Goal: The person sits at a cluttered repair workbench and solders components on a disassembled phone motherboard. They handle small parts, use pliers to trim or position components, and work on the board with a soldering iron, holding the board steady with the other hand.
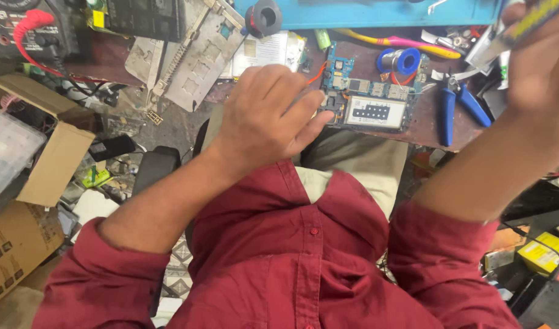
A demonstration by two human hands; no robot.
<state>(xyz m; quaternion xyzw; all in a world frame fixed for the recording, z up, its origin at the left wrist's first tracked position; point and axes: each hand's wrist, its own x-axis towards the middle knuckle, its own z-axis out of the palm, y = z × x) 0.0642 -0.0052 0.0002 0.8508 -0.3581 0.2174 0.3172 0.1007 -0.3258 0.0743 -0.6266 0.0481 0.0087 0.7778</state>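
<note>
Item: circuit board [368, 97], lying near the front edge of the surface [425, 125]. We are steadying it with our left hand [264, 119], fingers [310, 116] loosely curled together, tips touching its left end. Our right hand [538, 58] is gripping a yellow-handled tool [532, 21], fingers clamped on it, raised at the right. Nearby: solder spool [401, 61], blue pliers [459, 103]. Step, as we are judging it: preparing board work; next calls for bringing the tool down accurately.

An electronics repair workshop — bare circuit board [369, 91], solder spool [399, 61], blue pliers [459, 105] and meter [24, 27] crowd the cluttered bench [425, 125]
</note>
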